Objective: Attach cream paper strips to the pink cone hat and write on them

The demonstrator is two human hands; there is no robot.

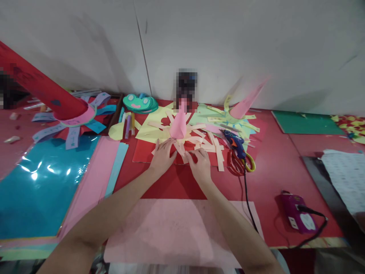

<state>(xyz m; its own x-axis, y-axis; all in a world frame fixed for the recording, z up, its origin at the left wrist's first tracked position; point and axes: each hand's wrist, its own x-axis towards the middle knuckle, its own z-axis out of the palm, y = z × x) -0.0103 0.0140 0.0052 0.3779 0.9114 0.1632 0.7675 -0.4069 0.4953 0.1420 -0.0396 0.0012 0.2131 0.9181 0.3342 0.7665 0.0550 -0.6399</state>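
Note:
A pink paper cone [179,125] stands upright in the middle, with pale paper strips [180,149] spread around its base like petals. My left hand [163,155] lies at the cone's near left side, its fingers stretched over the strips and its thumb apart. Just to the right, my right hand [200,163] has thumb and fingers closed at the end of the strip pointing towards me. Beneath the strips lie a yellow sheet [145,131] and a red sheet [141,152]. More loose pale strips [218,152] are heaped to the right of the cone.
A glue gun [235,142] and scissors [251,163] lie at the right, beside a purple power box [299,213]. Another pink cone [249,101] stands behind them. A red tube [57,91] leans in from the left above a blue glossy packet [48,182]. A pink sheet [171,228] lies in front.

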